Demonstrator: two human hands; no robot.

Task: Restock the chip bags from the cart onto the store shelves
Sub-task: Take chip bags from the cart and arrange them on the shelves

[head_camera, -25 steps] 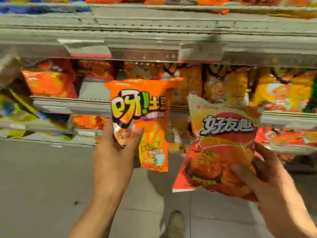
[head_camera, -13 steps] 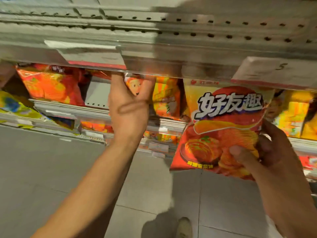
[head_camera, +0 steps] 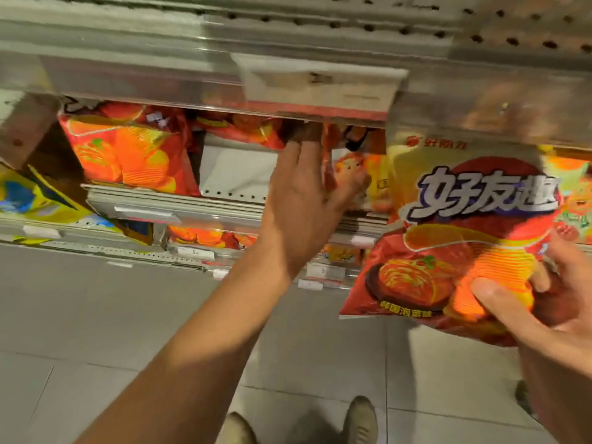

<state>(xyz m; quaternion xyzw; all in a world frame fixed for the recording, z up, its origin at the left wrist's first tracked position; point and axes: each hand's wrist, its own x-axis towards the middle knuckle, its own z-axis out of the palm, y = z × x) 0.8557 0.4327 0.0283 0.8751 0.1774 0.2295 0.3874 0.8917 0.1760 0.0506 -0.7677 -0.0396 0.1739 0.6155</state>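
The left hand (head_camera: 299, 203) reaches into the shelf (head_camera: 179, 208), fingers (head_camera: 304, 155) straight, tips hidden under the upper shelf edge (head_camera: 314, 91); whether they touch the orange bag (head_camera: 355, 174) just right of them is unclear. The right hand (head_camera: 551, 315) pinches a red chip bag (head_camera: 464, 238), thumb in front. An orange-red bag (head_camera: 128, 152) sits left of the fingers.
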